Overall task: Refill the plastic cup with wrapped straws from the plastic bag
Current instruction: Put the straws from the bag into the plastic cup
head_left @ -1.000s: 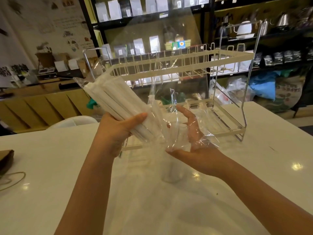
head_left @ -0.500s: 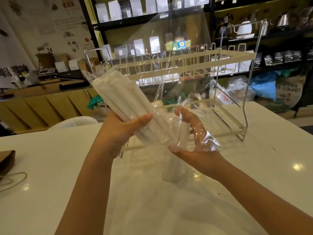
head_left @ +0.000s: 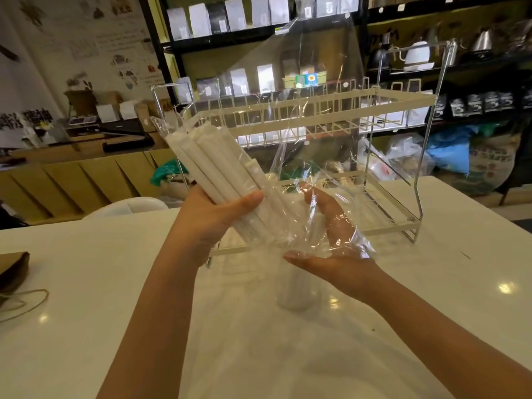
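Above the worktop point(head_left: 86, 283), the straws point(head_left: 218, 168) lie as a tilted bundle inside the clear bag point(head_left: 302, 156), upper ends pointing up and left. The left hand point(head_left: 207, 217) is closed around the bundle through the plastic. The right hand point(head_left: 331, 240) is spread flat, palm up, inside the bag's loose end. The cup point(head_left: 296, 292) stands on the worktop directly below the right hand. A wire rack point(head_left: 374, 105) stands behind.
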